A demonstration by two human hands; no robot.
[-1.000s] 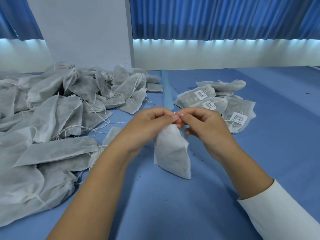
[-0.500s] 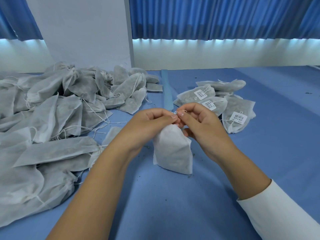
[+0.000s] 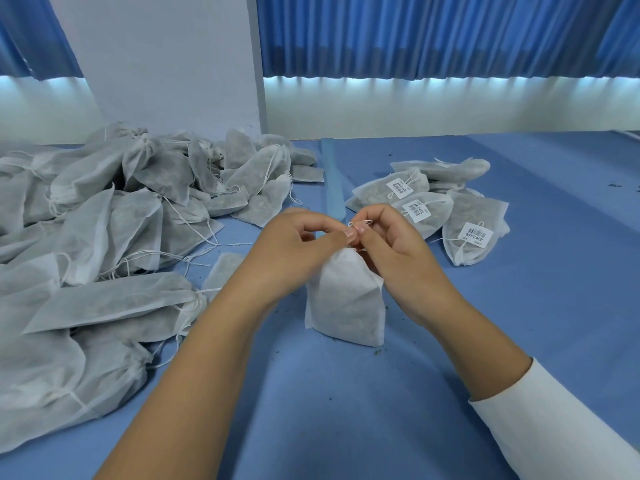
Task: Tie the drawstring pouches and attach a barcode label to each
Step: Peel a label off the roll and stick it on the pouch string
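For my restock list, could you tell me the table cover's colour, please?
The table cover is plain blue; head view.

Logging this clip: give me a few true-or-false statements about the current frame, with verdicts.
1. The left hand and right hand pinch the drawstring atop a white pouch standing on the blue table. True.
2. Labelled pouches lie right of the hands. True.
3. The held pouch carries a barcode label. False: none shows on it.
4. Every pouch left of the hands is labelled. False: the left pile shows no labels.
5. The right arm is bare. False: it wears a white sleeve.
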